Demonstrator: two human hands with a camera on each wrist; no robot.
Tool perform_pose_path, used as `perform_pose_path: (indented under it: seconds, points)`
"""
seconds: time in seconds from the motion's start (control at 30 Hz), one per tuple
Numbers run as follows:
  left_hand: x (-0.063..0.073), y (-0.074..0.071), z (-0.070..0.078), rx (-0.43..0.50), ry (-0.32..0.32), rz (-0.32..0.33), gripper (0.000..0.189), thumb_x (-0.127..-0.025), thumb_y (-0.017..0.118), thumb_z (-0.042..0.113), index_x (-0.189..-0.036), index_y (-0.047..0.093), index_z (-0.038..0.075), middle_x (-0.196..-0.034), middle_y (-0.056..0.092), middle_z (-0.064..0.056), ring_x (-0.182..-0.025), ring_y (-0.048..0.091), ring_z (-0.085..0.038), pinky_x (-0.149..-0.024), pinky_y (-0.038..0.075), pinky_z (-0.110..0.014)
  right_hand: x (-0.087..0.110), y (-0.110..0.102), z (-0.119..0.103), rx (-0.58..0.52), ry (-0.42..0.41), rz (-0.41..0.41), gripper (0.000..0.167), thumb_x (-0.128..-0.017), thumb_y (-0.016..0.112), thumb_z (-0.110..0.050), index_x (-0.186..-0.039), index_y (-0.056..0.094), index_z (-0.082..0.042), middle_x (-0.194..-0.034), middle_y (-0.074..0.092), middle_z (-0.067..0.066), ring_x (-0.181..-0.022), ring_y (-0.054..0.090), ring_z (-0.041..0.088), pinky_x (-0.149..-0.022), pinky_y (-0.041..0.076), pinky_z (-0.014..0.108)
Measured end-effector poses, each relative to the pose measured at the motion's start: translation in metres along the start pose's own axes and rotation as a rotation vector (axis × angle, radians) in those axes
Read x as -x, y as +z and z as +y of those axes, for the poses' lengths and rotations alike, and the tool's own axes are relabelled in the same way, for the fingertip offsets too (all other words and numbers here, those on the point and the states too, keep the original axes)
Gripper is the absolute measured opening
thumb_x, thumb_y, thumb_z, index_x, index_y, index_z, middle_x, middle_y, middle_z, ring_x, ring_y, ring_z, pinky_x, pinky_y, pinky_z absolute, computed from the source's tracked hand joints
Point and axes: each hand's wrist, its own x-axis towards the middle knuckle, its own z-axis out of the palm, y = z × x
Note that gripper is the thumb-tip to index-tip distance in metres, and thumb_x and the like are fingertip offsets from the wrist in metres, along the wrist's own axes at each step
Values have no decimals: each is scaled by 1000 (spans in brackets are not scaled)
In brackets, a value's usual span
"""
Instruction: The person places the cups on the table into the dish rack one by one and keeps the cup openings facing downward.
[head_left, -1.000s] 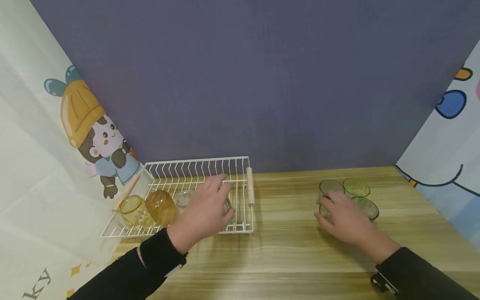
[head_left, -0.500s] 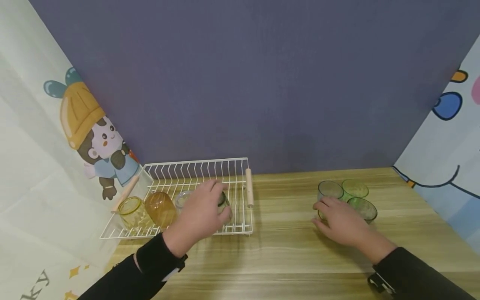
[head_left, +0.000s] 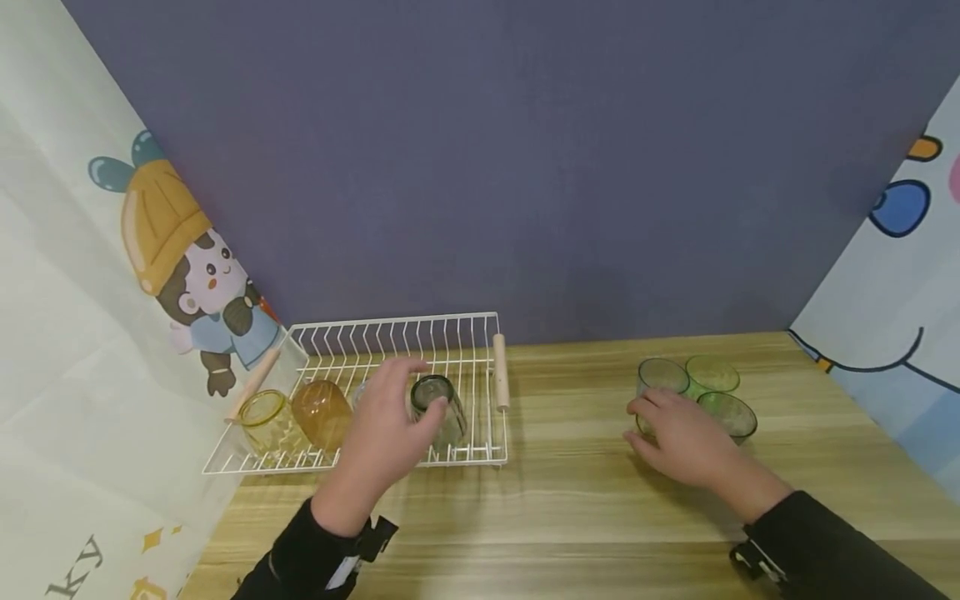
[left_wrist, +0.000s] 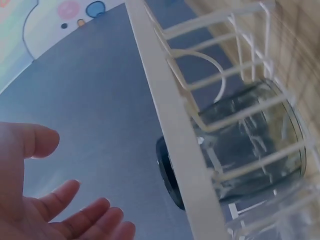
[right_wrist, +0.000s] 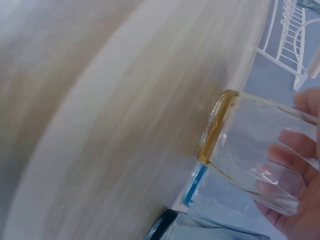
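Note:
In the head view my left hand [head_left: 386,425] is beside a dark grey glass [head_left: 442,408] in the white wire rack [head_left: 483,454]. The left wrist view shows its thumb and fingers spread, apart from that glass. The glass stands upside down. My right hand [head_left: 682,437] has thumb and fingers round a clear glass with an amber base [right_wrist: 245,140], which is mostly hidden by the hand in the head view. Close around it stand a bluish glass [head_left: 663,379], a light green glass [head_left: 712,375] and a dark green glass [head_left: 727,417].
Further left in the rack are a yellow glass [head_left: 270,425] and an amber glass [head_left: 322,412], with a clear glass [head_left: 360,390] mostly behind my left hand. Wooden handles [head_left: 501,373] cap the rack's ends. A dark panel [head_left: 525,167] backs the wooden table [head_left: 570,500].
My left hand has let go of the dark grey glass and drawn back to the left, so more of the glass shows. My right hand has barely moved.

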Motion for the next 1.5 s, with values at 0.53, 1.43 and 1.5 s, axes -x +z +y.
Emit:
perform_pose_path:
  seconds: [0.53,1.43,1.5]
  points:
    - [7,10,-5,270,179,120,36,-87,76,9,-120,62,4,-128,60,-5,-113,57,-33,-97,48,-53,-16,-7,-17,-161,136,109,37,-97,71,-32,-123,66,-7,-115,66,10,-103,65,33,-85,56,54]
    - [21,22,15,333,227,114,39,-86,76,8,-122,62,12,-134,58,4,-123,54,-17,-104,48,-45,-48,-22,-81,-449,114,396,27,-91,76,-14,-117,68,-8,-115,67,5,-103,61,22,-85,53,46]
    - [22,22,17,330,234,106,39,-87,76,10,-122,61,13,-135,57,5,-123,54,-17,-104,48,-45,-47,-21,-86,-479,105,418,26,-91,75,-12,-116,68,-8,-114,67,4,-101,60,19,-83,52,43]
